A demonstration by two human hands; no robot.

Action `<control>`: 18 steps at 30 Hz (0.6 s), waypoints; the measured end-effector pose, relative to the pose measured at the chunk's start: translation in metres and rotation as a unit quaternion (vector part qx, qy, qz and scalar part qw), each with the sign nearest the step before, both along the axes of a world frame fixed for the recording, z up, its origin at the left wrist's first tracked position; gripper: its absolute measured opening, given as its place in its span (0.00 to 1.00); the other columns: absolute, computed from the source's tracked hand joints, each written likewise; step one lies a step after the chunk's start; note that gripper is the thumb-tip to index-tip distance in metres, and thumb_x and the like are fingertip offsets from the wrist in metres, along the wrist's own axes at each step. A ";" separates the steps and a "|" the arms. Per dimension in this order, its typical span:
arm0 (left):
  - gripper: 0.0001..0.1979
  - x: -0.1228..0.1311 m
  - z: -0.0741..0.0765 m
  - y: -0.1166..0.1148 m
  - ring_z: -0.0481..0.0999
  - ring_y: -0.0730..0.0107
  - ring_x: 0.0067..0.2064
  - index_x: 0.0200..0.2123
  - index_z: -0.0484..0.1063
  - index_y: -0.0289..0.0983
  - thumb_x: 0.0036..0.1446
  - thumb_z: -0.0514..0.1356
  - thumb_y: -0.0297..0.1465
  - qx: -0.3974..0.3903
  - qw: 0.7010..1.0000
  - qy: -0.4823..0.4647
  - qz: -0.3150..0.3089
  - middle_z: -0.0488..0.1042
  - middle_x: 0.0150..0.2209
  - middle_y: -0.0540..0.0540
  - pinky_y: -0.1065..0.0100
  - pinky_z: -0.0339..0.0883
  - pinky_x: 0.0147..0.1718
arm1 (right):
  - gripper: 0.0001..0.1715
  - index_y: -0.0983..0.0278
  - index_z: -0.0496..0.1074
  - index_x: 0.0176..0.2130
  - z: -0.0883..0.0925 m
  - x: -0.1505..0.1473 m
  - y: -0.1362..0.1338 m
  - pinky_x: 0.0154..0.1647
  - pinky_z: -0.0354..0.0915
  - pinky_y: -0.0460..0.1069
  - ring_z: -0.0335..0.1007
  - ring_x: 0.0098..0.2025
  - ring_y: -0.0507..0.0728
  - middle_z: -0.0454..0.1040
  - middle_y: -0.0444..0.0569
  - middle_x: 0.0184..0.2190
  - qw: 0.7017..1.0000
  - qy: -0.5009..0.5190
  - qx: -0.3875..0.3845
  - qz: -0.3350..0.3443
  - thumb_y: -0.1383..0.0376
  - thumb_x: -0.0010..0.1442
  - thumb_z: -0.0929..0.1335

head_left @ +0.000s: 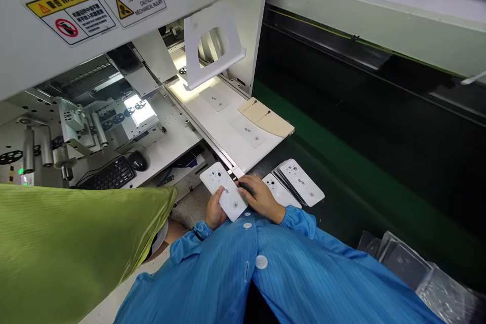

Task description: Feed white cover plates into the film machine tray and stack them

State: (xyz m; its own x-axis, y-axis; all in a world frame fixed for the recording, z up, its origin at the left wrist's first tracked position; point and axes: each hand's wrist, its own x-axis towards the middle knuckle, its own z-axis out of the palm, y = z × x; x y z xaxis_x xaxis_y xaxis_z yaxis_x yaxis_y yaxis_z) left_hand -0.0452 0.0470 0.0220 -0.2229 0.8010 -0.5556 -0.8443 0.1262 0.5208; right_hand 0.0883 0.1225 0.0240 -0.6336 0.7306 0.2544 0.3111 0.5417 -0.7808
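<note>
My left hand (215, 210) is closed on a white phone back panel (224, 190), with the thumb lying over its face. The panel is tilted and has camera holes at its upper end and small dark print below them. At its right edge is my right hand (264, 198), fingers bent and fingertips against the panel; something dark shows between thumb and forefinger, but I cannot make out what. Just to the right, a stack of similar panels (301, 182) lies on the dark green belt, with another panel (280, 190) beside it.
Ahead, a white conveyor (243, 149) carries clear sheets (248, 131) out of the machine, a beige plate (266, 116) at its side. A keyboard (114, 174) and mouse (137, 160) sit left. A person's green sleeve (76, 243) is close on the left. Plastic-wrapped sheets (410, 263) lie lower right.
</note>
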 end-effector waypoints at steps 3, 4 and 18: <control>0.21 0.004 0.001 0.005 0.70 0.49 0.55 0.42 0.73 0.28 0.48 0.62 0.37 -0.003 1.000 0.007 -0.008 0.78 0.43 0.35 0.52 0.61 0.56 | 0.16 0.61 0.69 0.49 -0.003 0.008 -0.005 0.51 0.66 0.56 0.68 0.49 0.57 0.74 0.52 0.45 1.000 0.005 -0.005 -0.009 0.60 0.63 0.62; 0.21 0.005 0.002 0.005 0.70 0.48 0.54 0.42 0.73 0.28 0.48 0.62 0.36 -0.001 1.000 0.013 -0.014 0.77 0.43 0.35 0.52 0.61 0.56 | 0.16 0.61 0.69 0.49 -0.004 0.009 -0.001 0.52 0.66 0.57 0.68 0.50 0.57 0.73 0.52 0.45 1.000 -0.002 0.006 -0.025 0.60 0.63 0.62; 0.30 0.007 0.009 0.005 0.71 0.48 0.53 0.55 0.63 0.32 0.51 0.61 0.37 -0.012 0.999 0.036 -0.016 0.77 0.45 0.36 0.50 0.63 0.53 | 0.36 0.65 0.58 0.61 -0.027 -0.020 0.114 0.64 0.42 0.65 0.34 0.68 0.68 0.48 0.56 0.66 0.949 -0.271 0.153 -0.054 0.48 0.62 0.57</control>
